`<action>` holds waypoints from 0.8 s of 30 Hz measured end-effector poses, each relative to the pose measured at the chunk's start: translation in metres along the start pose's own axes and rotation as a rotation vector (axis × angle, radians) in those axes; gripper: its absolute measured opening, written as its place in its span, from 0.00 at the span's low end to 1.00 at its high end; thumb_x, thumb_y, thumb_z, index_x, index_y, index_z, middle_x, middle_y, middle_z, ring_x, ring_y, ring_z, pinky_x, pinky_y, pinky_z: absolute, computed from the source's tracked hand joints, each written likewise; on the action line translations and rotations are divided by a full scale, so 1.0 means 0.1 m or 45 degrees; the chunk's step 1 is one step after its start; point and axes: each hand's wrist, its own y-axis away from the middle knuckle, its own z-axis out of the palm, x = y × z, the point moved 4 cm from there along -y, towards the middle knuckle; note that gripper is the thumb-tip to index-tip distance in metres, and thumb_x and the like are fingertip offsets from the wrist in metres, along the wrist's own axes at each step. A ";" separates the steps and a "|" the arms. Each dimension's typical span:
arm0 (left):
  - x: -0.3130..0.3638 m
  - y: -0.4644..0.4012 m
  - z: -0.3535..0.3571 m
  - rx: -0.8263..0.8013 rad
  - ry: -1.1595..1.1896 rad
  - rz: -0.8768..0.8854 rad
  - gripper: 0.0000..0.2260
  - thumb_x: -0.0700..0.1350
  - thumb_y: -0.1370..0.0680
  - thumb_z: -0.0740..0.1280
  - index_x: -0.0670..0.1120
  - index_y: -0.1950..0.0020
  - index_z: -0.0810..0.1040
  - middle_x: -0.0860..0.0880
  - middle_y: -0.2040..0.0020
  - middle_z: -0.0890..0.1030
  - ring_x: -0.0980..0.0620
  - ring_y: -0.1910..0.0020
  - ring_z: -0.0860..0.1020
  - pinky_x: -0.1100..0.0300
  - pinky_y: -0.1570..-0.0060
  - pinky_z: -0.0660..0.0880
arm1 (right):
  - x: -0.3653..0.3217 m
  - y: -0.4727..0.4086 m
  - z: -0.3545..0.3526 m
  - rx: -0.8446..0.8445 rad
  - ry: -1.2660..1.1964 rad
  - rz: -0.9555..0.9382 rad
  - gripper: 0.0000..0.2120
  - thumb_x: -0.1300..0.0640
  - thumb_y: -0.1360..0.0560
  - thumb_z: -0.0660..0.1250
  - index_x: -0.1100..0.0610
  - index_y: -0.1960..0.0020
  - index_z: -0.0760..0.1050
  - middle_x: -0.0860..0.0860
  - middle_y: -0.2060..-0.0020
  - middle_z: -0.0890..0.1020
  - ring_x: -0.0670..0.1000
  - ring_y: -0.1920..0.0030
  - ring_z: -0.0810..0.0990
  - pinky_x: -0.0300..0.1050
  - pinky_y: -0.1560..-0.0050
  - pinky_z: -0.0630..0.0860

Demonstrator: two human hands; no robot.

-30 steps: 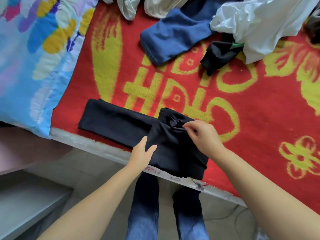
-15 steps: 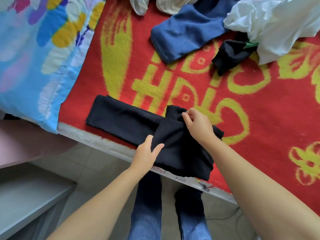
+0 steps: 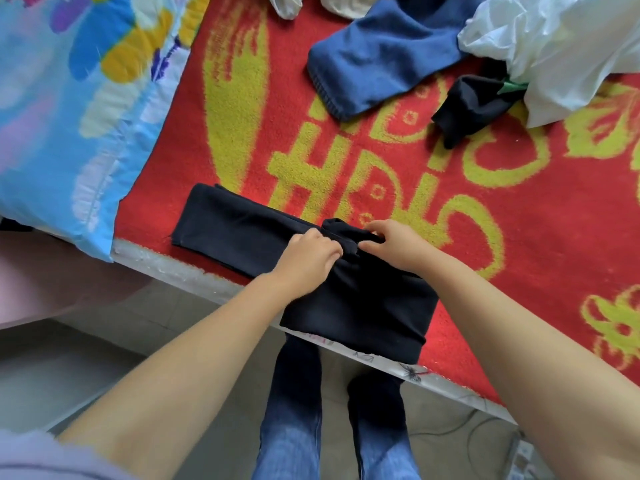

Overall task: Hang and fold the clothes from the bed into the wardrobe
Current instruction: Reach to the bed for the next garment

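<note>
A black garment (image 3: 239, 233), folded into a long strip, lies along the near edge of the bed on a red and yellow blanket (image 3: 540, 237). Its right end is doubled over into a thicker square that overhangs the bed edge. My left hand (image 3: 308, 254) grips the fabric at the fold with curled fingers. My right hand (image 3: 391, 240) pinches the top edge of the folded part just beside it. Further back lie a blue garment (image 3: 377, 64), a small black garment (image 3: 474, 102) and a crumpled white garment (image 3: 561, 46).
A blue floral pillow (image 3: 69, 109) covers the left end of the bed. The bed's white edge (image 3: 194, 275) runs diagonally below the garment. A pink surface (image 3: 45, 278) and a grey shelf (image 3: 41, 372) stand at the left. My legs stand on the tiled floor.
My left hand has moved up from lying flat on the fold and now grips the fabric next to my right hand. The right hand has stayed on the folded top edge.
</note>
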 end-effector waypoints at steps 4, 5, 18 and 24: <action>-0.03 -0.13 -0.06 -0.340 -0.107 0.089 0.17 0.58 0.20 0.59 0.46 0.50 0.78 0.51 0.55 0.76 0.49 0.46 0.67 0.51 0.44 0.66 | 0.01 -0.04 -0.03 0.040 0.021 0.027 0.12 0.55 0.20 0.62 0.56 0.39 0.75 0.54 0.44 0.79 0.52 0.51 0.74 0.43 0.53 0.67; -0.03 -0.13 -0.07 -0.356 -0.081 0.115 0.15 0.58 0.21 0.61 0.47 0.51 0.76 0.51 0.55 0.74 0.49 0.47 0.67 0.52 0.45 0.66 | 0.02 -0.04 -0.02 0.030 0.011 0.019 0.12 0.55 0.20 0.61 0.56 0.39 0.75 0.54 0.44 0.79 0.51 0.52 0.73 0.42 0.53 0.66; 0.02 0.21 0.01 0.285 0.062 0.296 0.11 0.47 0.22 0.67 0.45 0.42 0.81 0.45 0.50 0.78 0.45 0.50 0.75 0.51 0.47 0.72 | 0.13 -0.08 0.02 0.314 -0.029 0.023 0.09 0.54 0.18 0.55 0.55 0.48 0.73 0.54 0.57 0.81 0.59 0.55 0.77 0.53 0.56 0.75; -0.26 0.52 0.37 0.301 0.402 -0.351 0.28 0.50 0.21 0.65 0.45 0.24 0.60 0.45 0.31 0.66 0.47 0.32 0.67 0.56 0.38 0.69 | -0.10 -0.16 -0.07 0.582 -0.122 -0.043 0.11 0.56 0.19 0.58 0.56 0.45 0.78 0.53 0.49 0.78 0.55 0.46 0.75 0.49 0.47 0.73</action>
